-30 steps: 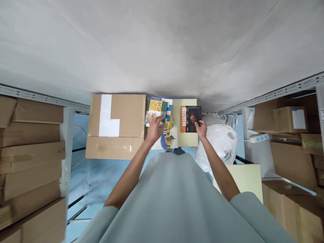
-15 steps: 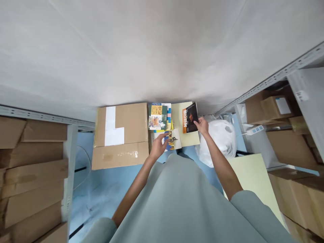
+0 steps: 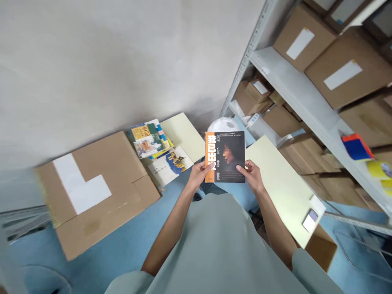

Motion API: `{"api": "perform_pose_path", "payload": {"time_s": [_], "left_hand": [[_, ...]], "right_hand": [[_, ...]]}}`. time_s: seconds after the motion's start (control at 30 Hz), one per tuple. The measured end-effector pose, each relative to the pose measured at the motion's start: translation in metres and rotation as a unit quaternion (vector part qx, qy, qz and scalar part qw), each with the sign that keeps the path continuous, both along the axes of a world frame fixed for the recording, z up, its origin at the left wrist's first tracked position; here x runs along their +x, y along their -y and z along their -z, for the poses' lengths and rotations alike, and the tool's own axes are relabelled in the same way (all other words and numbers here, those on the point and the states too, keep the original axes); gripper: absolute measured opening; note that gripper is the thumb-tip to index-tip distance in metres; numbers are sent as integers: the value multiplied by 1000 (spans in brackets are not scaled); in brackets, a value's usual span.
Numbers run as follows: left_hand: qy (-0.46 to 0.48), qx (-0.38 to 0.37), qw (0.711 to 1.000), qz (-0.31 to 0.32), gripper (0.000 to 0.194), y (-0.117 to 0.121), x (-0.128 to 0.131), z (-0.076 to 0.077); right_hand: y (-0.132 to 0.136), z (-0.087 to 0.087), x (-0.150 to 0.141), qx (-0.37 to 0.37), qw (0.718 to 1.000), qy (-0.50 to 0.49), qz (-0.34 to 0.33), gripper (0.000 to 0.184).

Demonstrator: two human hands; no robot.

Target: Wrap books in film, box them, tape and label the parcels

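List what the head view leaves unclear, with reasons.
In the head view:
Back cover of the orange-and-black book: facing away.
White plastic bag: mostly behind the book.
Left hand, right hand: some fingers behind the book.
Rightmost shelved cardboard box: cut off by right edge.

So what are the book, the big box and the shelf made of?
The book seems paper, its smooth cover printed with letters and a picture. The big box looks like cardboard: dull, brown, with a seam. The shelf is probably painted metal: smooth, grey, its post holed.
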State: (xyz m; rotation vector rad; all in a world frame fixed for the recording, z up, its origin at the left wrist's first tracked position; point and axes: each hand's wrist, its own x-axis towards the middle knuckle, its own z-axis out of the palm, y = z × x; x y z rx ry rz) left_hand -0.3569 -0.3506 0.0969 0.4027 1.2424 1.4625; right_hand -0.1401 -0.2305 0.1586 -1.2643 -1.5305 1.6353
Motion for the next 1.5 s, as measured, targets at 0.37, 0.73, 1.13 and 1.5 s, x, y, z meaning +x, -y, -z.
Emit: {"api": "perform_pose_path", "payload": {"time_s": [0.37,0.73,1.13,1.5], "left_hand": [[40,7,990,134,67,-24,88,-37],[-146,17,967,207,58,-152,233,-39],[-318,82,887,326,61,-218,378,-24],[-100,-16,935,340,67,-277,360,-69]], "right_hand": [[36,-13,125,9,989,-39,142,54],[-37,32,239,84,929,110,344,81],[-104,21,321,41,939,81,333,57],[-110,11,397,-65,937,-186,289,54]]}}
